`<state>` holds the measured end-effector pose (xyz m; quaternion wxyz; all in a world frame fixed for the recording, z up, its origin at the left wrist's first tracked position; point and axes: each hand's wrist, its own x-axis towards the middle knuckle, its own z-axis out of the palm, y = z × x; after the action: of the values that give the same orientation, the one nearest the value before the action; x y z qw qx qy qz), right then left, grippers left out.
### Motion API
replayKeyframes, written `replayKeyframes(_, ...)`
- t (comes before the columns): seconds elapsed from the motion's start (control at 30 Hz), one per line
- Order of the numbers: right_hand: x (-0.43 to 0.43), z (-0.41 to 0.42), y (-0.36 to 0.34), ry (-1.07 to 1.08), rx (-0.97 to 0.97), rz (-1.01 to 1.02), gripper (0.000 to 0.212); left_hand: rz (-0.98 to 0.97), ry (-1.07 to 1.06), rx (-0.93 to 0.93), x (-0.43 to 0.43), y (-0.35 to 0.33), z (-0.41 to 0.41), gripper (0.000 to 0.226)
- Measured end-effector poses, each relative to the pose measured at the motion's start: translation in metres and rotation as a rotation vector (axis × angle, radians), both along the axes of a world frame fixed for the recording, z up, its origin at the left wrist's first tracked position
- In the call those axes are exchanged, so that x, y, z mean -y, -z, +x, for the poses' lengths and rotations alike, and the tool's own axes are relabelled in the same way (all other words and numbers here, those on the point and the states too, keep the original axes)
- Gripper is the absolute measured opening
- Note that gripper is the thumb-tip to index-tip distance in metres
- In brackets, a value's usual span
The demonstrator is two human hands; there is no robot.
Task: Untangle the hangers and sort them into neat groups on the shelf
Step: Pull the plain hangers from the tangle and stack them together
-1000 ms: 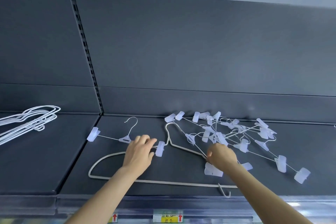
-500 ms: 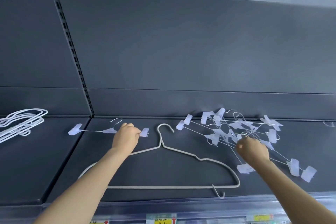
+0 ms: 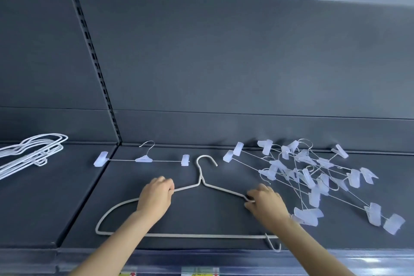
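Shelf (image 3: pixel 201 210) is dark grey, matte, flat. Same-colour back panel (image 3: pixel 224 63) w/ a slotted upright (image 3: pixel 96 67) running down it. Clear plastic strip (image 3: pixel 224 260) along the front edge.

The big wire hanger (image 3: pixel 201 178) is thin off-white coated wire: rounded shoulders, straight bottom bar, open hook at top, plus a small hook at the bar's right end hanging over the shelf edge. It lies flat mid-shelf, hook toward the back.

The single clip hanger (image 3: pixel 144 159) is a thin metal rod w/ a frosted translucent clip at each end and a small wire hook. The tangled clip hangers (image 3: pixel 309 177) are the same type: rods crossing at all angles, clips sticking out every way.

Vs 0.5 sec ago:
- Left hand (image 3: pixel 156 195) is off the single clip hanger, which now lies alone at the back, across the panel seam.
- Right hand (image 3: pixel 266 204) is out of the tangle.
- Both are now on the big wire hanger.

Left fingers are curled round its left shoulder wire; right fingers pinch the right shoulder wire.

Tangle sits back-right, unsorted, just right of the right hand. A neat stack of white wire hangers (image 3: pixel 33 152) lies far left on the next shelf section, well apart.
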<state>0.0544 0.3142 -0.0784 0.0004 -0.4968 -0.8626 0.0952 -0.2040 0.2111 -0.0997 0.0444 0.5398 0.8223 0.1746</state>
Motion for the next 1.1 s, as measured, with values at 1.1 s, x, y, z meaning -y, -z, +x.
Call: replayKeyframes(1.1,0.061,-0.216,-0.063,-0.189,-0.765,-0.135,0.013,0.47,-0.293,0.165,0.19,-0.1,-0.119,0.017)
